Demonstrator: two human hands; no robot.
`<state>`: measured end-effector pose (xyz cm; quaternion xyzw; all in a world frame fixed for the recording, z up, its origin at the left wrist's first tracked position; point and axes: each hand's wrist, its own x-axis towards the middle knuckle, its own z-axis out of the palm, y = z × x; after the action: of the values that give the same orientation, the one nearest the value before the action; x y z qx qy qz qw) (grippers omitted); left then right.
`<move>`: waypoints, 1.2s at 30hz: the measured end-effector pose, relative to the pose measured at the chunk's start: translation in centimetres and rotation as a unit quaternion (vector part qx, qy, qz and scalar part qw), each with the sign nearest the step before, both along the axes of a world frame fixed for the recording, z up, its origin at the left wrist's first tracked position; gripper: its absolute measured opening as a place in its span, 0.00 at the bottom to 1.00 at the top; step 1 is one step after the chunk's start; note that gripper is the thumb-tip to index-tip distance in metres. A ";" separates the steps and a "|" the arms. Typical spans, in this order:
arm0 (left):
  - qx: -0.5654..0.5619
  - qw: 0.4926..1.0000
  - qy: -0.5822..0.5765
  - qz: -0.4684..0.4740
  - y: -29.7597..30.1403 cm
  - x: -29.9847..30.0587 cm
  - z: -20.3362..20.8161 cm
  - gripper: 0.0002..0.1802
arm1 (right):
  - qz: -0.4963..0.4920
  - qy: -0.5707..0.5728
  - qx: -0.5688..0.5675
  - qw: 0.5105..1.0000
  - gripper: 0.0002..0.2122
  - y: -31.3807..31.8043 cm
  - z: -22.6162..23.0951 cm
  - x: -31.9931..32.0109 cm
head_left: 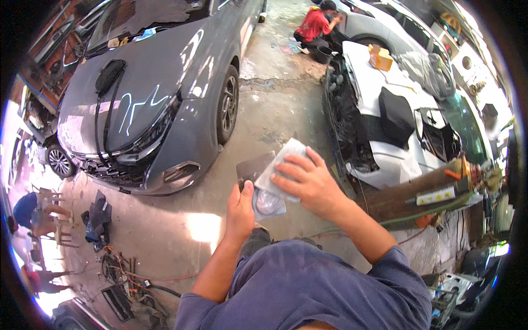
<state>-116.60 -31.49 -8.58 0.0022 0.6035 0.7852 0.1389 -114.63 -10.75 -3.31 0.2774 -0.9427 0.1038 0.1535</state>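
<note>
Left hand grips dark panel from below; right hand, fingers flat, presses cloth on its right face.

Centre of frame: your left hand grips a dark flat scraper | your right hand presses a pale cloth against it | upper left: grey car | upper right: white car, a crouching person in red beside it.

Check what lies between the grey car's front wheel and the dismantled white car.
Head view: bare concrete floor, cracked and stained, between the grey car's front wheel and the white car. Nothing stands on that stretch.
</note>
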 end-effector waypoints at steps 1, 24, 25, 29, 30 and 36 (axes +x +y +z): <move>-0.029 0.999 0.014 0.004 -0.5 -1.8 0.0 0.18 | 0.019 -0.016 -0.005 1.000 0.19 -0.9 -0.3 -1.1; -0.205 0.954 0.199 0.087 -0.5 -17.4 1.5 0.20 | 0.040 -0.129 -0.176 0.975 0.24 -1.9 -5.4 -9.4; -0.137 0.976 0.144 0.087 -0.5 -17.6 0.7 0.19 | 0.025 -0.114 -0.234 0.965 0.24 -1.7 -4.4 -9.4; 0.149 0.980 -0.127 0.036 0.8 -16.7 -1.7 0.17 | 0.043 -0.093 -0.361 0.927 0.30 -2.0 -0.9 -9.7; 0.182 0.971 -0.152 0.039 1.7 -16.0 -0.8 0.18 | 0.047 -0.106 -0.357 0.927 0.31 -2.1 -0.9 -9.6; 0.195 0.954 -0.214 0.078 1.7 -14.7 -3.6 0.18 | -0.010 -0.171 -0.313 0.934 0.33 -1.3 -6.8 -9.7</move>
<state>-131.32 -29.82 -12.15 -0.1864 0.3932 0.8778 0.2002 -124.35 -12.07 -10.08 0.1840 -0.8772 0.4380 0.0703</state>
